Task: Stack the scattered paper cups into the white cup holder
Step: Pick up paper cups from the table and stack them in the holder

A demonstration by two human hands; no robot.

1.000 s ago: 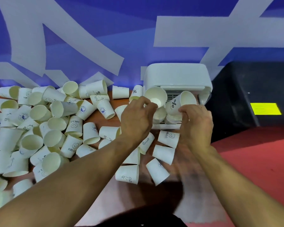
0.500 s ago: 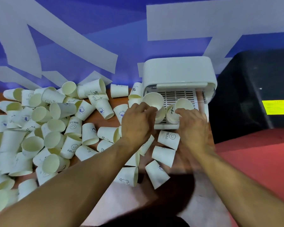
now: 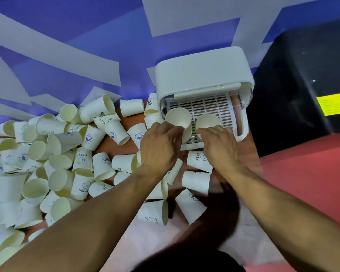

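Note:
The white cup holder (image 3: 202,73) stands at the table's back right, its slatted tray open toward me. Two upright cup stacks sit at the tray's front. My left hand (image 3: 161,146) grips the left cup stack (image 3: 178,117) with curled fingers. Beside it, my right hand (image 3: 219,147) grips the right cup stack (image 3: 207,120). Both hands hide the stacks' lower parts. Several scattered paper cups (image 3: 53,158) lie heaped on the wooden table (image 3: 133,119) to the left, and a few more cups (image 3: 195,181) lie under my wrists.
A blue and white wall (image 3: 86,46) rises behind the table. A black box (image 3: 306,79) with a yellow label (image 3: 335,104) stands right of the holder. Red floor (image 3: 312,173) shows at the right.
Both hands have lowered the two cup stacks from tilted to upright onto the holder's tray. The view has shifted closer and higher over the holder.

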